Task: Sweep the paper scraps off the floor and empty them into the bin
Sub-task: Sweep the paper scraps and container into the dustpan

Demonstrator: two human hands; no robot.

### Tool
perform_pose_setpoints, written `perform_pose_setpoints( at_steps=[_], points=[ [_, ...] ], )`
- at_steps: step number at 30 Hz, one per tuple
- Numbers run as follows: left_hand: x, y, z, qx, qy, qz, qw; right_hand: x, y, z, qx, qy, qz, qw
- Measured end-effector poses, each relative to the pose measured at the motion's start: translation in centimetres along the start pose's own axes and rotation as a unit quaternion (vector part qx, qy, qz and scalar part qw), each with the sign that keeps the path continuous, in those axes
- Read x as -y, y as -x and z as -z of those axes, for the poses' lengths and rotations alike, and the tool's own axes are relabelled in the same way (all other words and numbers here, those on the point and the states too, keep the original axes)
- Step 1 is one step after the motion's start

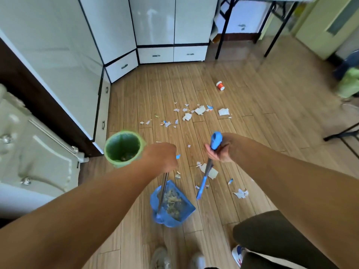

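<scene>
On the wood-plank floor [242, 105], torn white paper scraps [200, 110] lie scattered ahead of the person, more near the feet. The left hand [162, 157] has its grip curled round the thin metal shaft of a blue plastic dustpan [172, 205] holding crumbly debris. The right hand [218, 150] clamps the blue-capped broom handle [215, 141]. A round green bin [122, 147] stands just left of the left hand.
</scene>
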State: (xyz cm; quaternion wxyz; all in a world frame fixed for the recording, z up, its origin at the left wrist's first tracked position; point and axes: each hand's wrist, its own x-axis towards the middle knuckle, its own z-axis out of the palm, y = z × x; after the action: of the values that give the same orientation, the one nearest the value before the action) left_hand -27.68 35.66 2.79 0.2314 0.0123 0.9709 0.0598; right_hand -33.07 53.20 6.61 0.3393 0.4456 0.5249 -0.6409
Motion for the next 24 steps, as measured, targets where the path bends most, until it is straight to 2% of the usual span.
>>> perform_pose_setpoints(
  at_steps=[6, 11, 16, 24],
  points=[
    [-2.3, -1.7, 0.0, 0.009, -0.008, 0.02, 1.0, 2.7, -2.5, 1.8, -0.001, -0.015, -0.028, 1.0],
    [-4.1, -2.9, 0.0, 0.006, 0.001, 0.064, 0.998, 5.3, -4.4, 4.1, 0.015, -0.019, -0.016, 1.0],
    [-5.7, -3.8, -0.1, -0.001, 0.022, 0.108, 0.994, 7.6, -6.0, 6.2, -0.002, -0.032, -0.009, 0.999],
    [-6.8, -5.3, -0.4, -0.016, 0.027, 0.12, 0.992, 9.9, -8.8, 8.8, -0.04, -0.045, -0.01, 0.998]
  ],
)
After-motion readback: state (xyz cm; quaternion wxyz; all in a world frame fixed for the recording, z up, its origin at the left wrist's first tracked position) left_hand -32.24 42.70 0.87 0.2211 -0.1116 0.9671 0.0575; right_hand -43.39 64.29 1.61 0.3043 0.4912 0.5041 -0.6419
